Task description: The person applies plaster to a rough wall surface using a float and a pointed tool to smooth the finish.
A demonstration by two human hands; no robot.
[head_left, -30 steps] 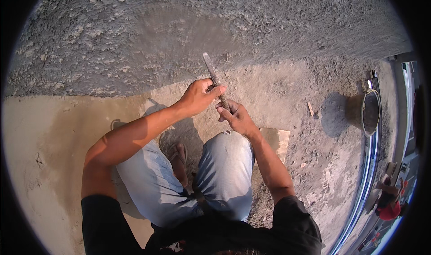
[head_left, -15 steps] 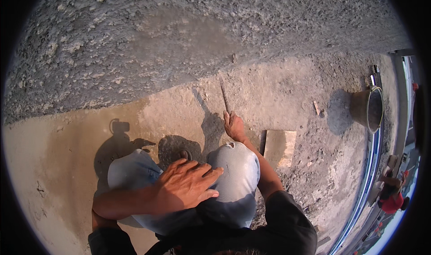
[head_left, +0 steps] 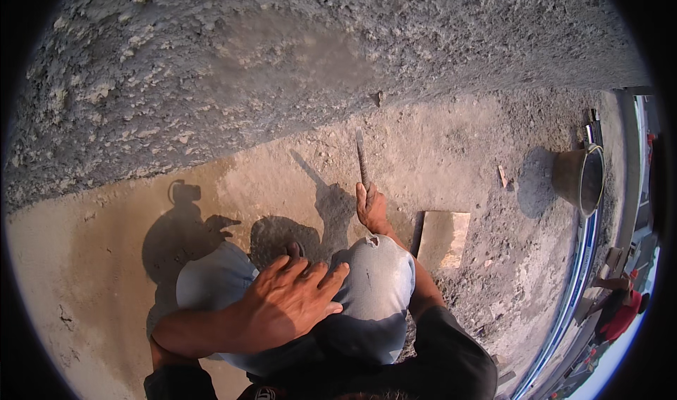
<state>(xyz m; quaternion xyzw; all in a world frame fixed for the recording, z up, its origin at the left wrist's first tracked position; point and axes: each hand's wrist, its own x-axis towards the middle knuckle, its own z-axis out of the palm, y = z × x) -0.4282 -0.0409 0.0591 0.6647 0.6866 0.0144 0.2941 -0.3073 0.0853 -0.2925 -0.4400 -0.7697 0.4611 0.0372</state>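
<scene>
My right hand (head_left: 371, 208) is closed around a slim ribbed steel rod (head_left: 362, 157) with a flattened tip. The rod points away from me, its tip a short way from the base of the rough grey wall (head_left: 282, 62). Above my lap, between the knees, my left hand (head_left: 300, 298) hangs with its fingers spread and nothing in it. Pale jeans (head_left: 374, 280) cover my bent knees, one of them torn. A small dark bit (head_left: 380, 99) sticks out at the foot of the wall.
Right of my right forearm lies a square flat board (head_left: 444, 239). A bucket (head_left: 570, 176) stands farther right beside long metal profiles (head_left: 580, 266). Loose crumbs and a small chip (head_left: 502, 176) lie on the dusty floor. Another person in red (head_left: 617, 319) is at the far right edge.
The view has shifted slightly, so the floor things sit a little lower and farther right. The rod stands more upright in the picture. My left hand stays spread over my lap.
</scene>
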